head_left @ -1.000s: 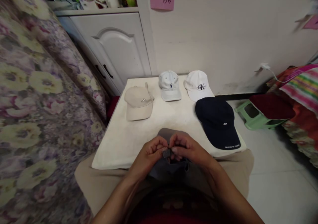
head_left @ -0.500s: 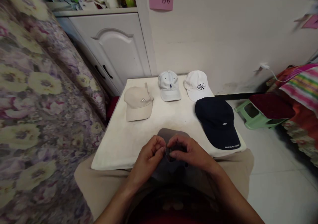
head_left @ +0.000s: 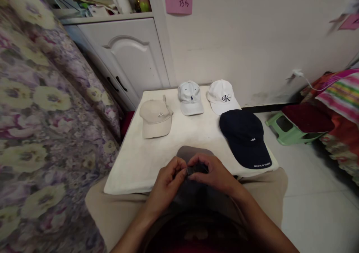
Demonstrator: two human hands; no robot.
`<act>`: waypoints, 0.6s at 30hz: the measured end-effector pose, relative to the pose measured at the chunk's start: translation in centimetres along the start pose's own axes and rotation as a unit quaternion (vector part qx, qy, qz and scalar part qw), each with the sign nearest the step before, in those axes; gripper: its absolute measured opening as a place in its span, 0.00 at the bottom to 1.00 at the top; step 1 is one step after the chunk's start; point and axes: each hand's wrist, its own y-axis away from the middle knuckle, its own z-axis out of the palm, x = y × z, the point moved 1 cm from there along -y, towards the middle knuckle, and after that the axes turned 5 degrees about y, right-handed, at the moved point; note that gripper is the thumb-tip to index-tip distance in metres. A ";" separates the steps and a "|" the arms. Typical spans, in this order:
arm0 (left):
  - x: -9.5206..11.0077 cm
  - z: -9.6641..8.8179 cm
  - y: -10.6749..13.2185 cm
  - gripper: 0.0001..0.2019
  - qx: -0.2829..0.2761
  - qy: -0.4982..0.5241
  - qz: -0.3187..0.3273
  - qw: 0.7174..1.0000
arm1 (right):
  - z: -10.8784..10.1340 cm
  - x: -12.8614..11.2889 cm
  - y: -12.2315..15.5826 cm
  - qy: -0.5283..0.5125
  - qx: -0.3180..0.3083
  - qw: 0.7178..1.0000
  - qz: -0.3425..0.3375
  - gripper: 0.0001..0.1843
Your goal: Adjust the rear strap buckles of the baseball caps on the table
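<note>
A grey-brown cap lies at the table's front edge, its brim pointing away from me and its darker crown towards my lap. Over it, my left hand pinches one end of the cap's dark back strap between thumb and fingertips. My right hand grips the strap's other side, thumb below and fingers curled above. The two sets of fingertips almost meet; the strap's fastening is too small and dark to make out.
On the white-topped table are a beige cap, a pale blue cap, a white cap and a navy cap. A floral curtain hangs left; a green stool stands right.
Both hands stay over the grey-brown cap. The dark strap between the fingertips has turned slightly, and the right fingers have shifted a little. The whole view has tilted slightly.
</note>
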 end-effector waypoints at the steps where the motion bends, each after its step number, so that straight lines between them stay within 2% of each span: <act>1: 0.2 -0.1 0.1 0.11 0.002 -0.009 0.001 1.000 | 0.0 0.0 0.0 0.005 0.004 1.000 -0.002 0.12; 5: 0.8 -0.1 0.3 0.17 0.003 -0.039 0.008 0.999 | 0.3 -0.2 0.0 0.043 0.014 0.999 -0.011 0.12; 10: 0.3 0.1 0.3 0.15 0.000 -0.055 -0.012 0.998 | 0.5 -0.5 0.0 0.071 0.018 0.997 -0.030 0.11; 14: 0.4 -0.2 0.3 0.15 -0.016 -0.022 -0.011 1.000 | 0.4 -0.5 -0.1 0.084 0.027 0.996 -0.030 0.11; 18: 0.7 -0.7 0.2 0.15 -0.018 0.027 -0.040 0.999 | 0.5 -0.4 -0.2 0.081 0.034 0.995 -0.037 0.11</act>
